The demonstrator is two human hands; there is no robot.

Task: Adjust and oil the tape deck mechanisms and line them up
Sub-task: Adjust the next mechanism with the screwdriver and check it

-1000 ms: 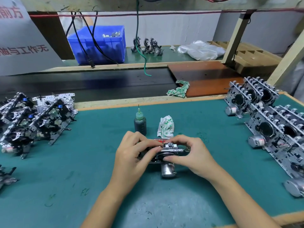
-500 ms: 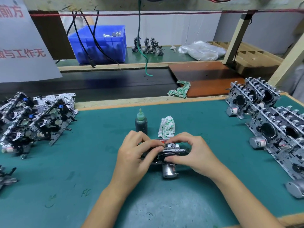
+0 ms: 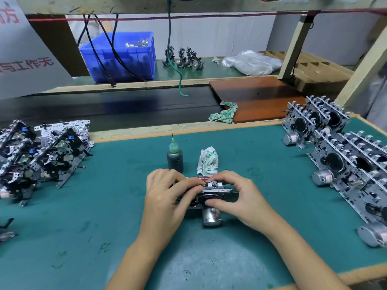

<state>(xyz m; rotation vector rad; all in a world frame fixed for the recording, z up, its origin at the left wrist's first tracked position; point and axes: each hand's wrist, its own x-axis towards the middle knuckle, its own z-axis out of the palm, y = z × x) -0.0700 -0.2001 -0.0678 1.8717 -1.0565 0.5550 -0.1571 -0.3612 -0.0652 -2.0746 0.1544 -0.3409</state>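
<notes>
Both forearms reach in from the near worktop edge; left hand [image 3: 165, 195] and right hand [image 3: 236, 197] meet, fingers curled, pinching together.

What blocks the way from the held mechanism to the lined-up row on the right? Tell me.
Nothing visible does. Both hands grip the mechanism, and only bare green mat lies between it and the row.

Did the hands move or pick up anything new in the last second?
Almost nothing changed. Both the left hand and the right hand still grip the same mechanism on the mat, with only small finger shifts. The oil bottle and rag stayed put.
</notes>
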